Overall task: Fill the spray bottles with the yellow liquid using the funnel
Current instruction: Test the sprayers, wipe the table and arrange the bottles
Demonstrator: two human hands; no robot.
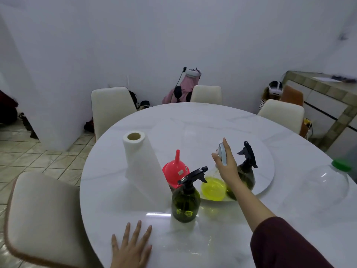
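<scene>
Left hand [131, 246] flat; right fingers [228, 151] grip bottle top [223, 155].

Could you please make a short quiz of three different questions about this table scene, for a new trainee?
1. True or false: the red funnel sits in the neck of a green spray bottle.
2. Multiple choice: the right hand grips A) the paper towel roll, B) the clear bottle of yellow liquid by its pale spray head, C) the funnel.
3. Fill in: the left hand lies flat and open on the ____.

Key
1. False: it stands upside down on the table, spout up.
2. B.
3. Table, near its front edge.
</scene>
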